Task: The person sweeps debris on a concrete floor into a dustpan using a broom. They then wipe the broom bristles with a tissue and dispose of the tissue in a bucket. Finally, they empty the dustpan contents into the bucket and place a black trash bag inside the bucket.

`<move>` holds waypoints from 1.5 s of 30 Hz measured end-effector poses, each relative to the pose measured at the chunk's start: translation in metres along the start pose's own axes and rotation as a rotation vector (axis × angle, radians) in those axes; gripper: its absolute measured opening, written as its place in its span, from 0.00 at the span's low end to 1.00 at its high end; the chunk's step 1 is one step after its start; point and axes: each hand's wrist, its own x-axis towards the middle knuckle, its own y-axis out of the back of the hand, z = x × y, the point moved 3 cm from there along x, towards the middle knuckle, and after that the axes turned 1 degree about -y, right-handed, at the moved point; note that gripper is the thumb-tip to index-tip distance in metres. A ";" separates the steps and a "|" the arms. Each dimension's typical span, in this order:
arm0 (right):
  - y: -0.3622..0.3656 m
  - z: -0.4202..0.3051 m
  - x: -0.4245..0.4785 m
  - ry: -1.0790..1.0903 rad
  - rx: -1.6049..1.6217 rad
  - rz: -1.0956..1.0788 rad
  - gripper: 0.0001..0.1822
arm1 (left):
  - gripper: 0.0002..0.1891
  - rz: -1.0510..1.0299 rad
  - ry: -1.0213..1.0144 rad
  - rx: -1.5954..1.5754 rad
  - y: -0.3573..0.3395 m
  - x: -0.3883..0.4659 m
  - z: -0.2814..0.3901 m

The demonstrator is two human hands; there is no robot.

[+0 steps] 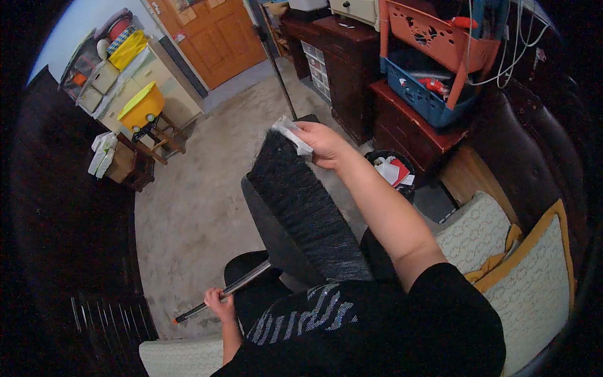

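A broom head with black bristles (306, 207) lies across the middle of the view, bristles facing up and right. Its metal handle (247, 279) runs down to the left, and my left hand (220, 301) is closed around it. At the upper end of the bristles, my right hand (318, 143) pinches a crumpled white tissue or cloth (293, 136) against the bristle edge. Behind that hand, a long-handled dustpan (306, 118) stands on the floor with its dark pole (278, 70) upright; part of it is hidden.
A waste bin (411, 188) holding paper stands right of my right forearm. Patterned cushions (527, 282) lie at the right. Further off are a red-brown cabinet (400, 122) with stacked baskets (419, 101), a yellow basin (141, 109) on a stool and a wooden door (216, 42).
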 end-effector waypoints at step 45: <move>0.104 -0.028 -0.005 0.515 -0.809 0.761 0.14 | 0.16 -0.112 -0.055 0.027 -0.010 0.002 -0.004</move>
